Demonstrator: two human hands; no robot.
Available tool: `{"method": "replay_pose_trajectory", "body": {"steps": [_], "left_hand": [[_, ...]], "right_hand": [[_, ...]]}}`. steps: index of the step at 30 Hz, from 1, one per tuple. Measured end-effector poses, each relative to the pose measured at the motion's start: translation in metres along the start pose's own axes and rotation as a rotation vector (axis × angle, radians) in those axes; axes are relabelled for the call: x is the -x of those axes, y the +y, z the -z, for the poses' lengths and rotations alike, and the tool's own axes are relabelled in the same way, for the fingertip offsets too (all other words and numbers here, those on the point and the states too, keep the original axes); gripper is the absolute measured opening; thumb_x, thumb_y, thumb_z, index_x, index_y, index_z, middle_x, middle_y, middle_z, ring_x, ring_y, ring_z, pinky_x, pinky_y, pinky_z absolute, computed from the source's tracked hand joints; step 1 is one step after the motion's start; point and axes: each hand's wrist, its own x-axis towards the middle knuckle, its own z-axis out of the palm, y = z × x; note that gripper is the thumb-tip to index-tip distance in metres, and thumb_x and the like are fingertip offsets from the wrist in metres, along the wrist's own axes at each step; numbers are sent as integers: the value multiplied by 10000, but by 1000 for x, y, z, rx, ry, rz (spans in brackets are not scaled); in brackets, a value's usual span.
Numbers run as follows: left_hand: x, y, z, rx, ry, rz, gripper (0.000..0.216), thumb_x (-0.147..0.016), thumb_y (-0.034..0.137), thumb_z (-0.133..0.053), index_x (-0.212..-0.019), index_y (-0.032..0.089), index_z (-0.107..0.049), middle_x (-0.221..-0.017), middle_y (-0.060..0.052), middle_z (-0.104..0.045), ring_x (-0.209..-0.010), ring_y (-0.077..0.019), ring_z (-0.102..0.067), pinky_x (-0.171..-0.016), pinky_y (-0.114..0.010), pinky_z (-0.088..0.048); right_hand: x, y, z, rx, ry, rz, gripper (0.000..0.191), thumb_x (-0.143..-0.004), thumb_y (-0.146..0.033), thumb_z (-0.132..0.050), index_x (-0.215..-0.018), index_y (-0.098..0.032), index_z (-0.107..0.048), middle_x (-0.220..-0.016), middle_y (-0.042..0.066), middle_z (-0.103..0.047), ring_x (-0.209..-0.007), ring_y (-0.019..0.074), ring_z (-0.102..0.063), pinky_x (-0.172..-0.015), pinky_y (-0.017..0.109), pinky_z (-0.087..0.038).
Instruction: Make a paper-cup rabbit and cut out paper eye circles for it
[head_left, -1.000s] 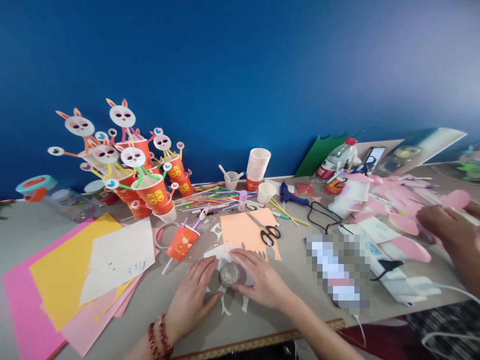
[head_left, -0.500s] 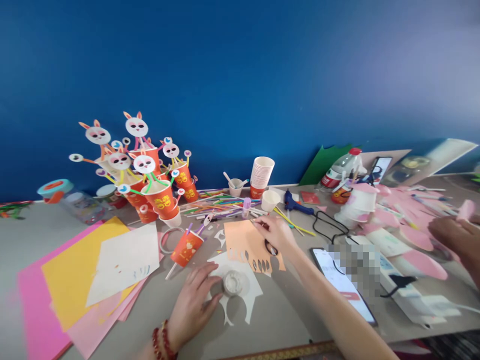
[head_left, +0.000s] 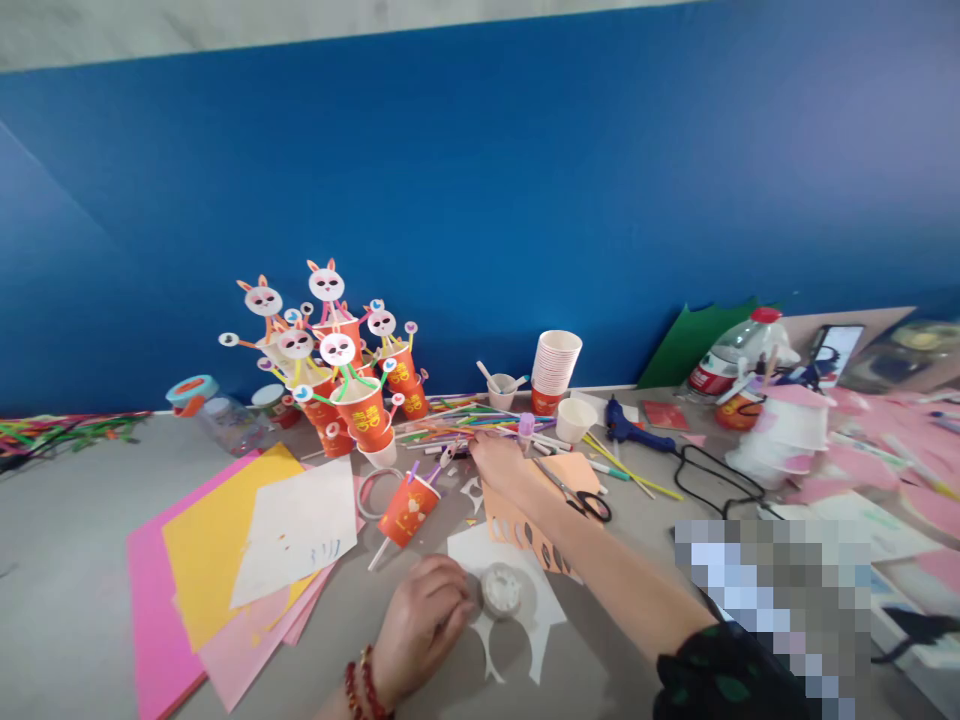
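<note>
My left hand [head_left: 421,622] rests curled on the table against a small round clear tape roll [head_left: 501,589] that lies on a cut white paper sheet [head_left: 517,610]. My right hand [head_left: 496,462] reaches far forward over the peach paper [head_left: 525,520] to the pile of coloured straws and pens [head_left: 465,425]. Its fingers are bent at the pile; what they hold, if anything, is hidden. Black-handled scissors [head_left: 581,497] lie on the peach paper just right of my forearm.
Red paper-cup rabbits [head_left: 337,375] stand at the back left, a lone red cup [head_left: 409,507] lies tipped. Pink, yellow and white sheets [head_left: 240,545] lie left. White cup stack [head_left: 555,368], blue glue gun [head_left: 630,430] with black cord, bottle [head_left: 731,360], pink cut-outs at right.
My right hand left the tape roll, passed the scissors and stretched forward to the straw pile. My left hand stayed by the roll. The view tilted upward and rightward.
</note>
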Motion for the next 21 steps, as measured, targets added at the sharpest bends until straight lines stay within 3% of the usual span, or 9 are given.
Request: {"method": "replay_pose_trajectory", "body": {"steps": [5, 9, 12, 16, 21], "left_hand": [[1, -4, 0, 28, 22, 15, 157, -914, 131, -486, -807, 175, -594, -804, -64, -658, -879, -206, -611, -800, -346, -502], [1, -5, 0, 51, 51, 22, 157, -911, 123, -478, -819, 176, -593, -807, -66, -656, -869, -201, -614, -788, -334, -506], [2, -5, 1, 60, 66, 31, 151, -911, 119, -472, -852, 181, -597, -818, -61, -658, -870, -196, -614, -786, -329, -510], [5, -6, 2, 40, 72, 76, 162, -911, 119, -488, -1012, 196, -589, -922, -72, -667, -946, -208, -607, -833, -355, -516], [14, -8, 3, -53, 152, 109, 333, -909, 131, -505, -1232, 213, -506, -1146, -111, -625, -1105, -241, -561, -929, -424, -500]], "right_hand": [[-11, -3, 5, 272, -129, 3, 315, -945, -312, -589, -1221, -160, -570, -1222, 93, -598, -1023, 226, -626, -854, 424, -544], [-20, -6, 13, 360, -149, -20, 318, -945, -311, -589, -1224, -160, -568, -1225, 94, -596, -1023, 226, -626, -855, 426, -544], [-27, -10, 18, 356, -119, -49, 306, -948, -311, -583, -1213, -158, -573, -1206, 92, -606, -1008, 223, -631, -846, 424, -546], [-31, -22, 26, 281, -24, -76, 234, -992, -275, -455, -1124, -117, -568, -943, 113, -703, -872, 240, -684, -727, 333, -512], [-3, -39, 42, 101, 67, 10, 239, -1015, -336, -345, -1086, -198, -526, -926, 49, -710, -834, 170, -676, -687, 235, -473]]}}
